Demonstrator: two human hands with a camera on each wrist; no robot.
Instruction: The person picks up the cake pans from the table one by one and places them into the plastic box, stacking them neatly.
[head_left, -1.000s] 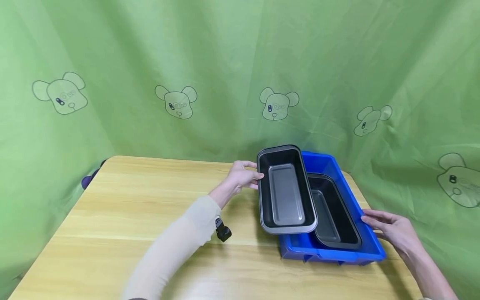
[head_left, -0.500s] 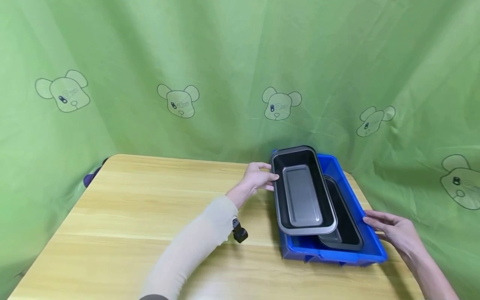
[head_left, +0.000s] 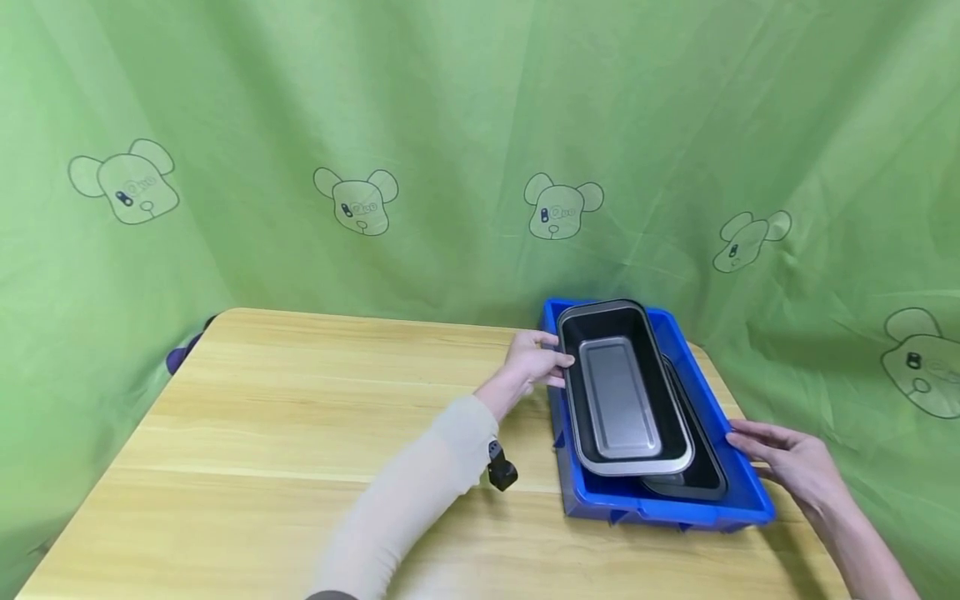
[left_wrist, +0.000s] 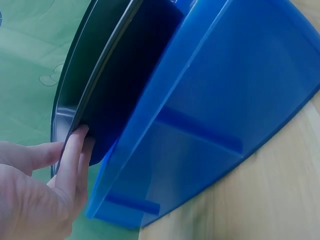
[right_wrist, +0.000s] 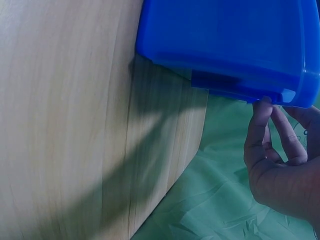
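My left hand (head_left: pixel 534 360) pinches the left rim of a dark loaf pan (head_left: pixel 621 398), thumb on the inner side and fingers outside. The pan is held tilted over the blue plastic bin (head_left: pixel 750 500). A second dark loaf pan (head_left: pixel 693 467) lies inside the bin, partly covered by the held one. In the left wrist view, the held pan's rim (left_wrist: pixel 100 70) rises above the bin wall (left_wrist: pixel 200 100). My right hand (head_left: pixel 787 458) grips the bin's right rim between thumb and fingers; in the right wrist view, fingertips (right_wrist: pixel 262 107) meet the rim from beneath.
The bin stands at the right end of a wooden table (head_left: pixel 300 417). A green curtain (head_left: pixel 450 125) with printed mouse heads hangs behind and at both sides. A small black camera (head_left: pixel 502 468) sits on my left wrist. Something purple (head_left: pixel 176 358) shows past the table's left edge.
My left hand has carried the upper loaf pan rightward and lower, from partly beside the bin to over it. It now covers more of the second pan. My right hand stays at the rim.
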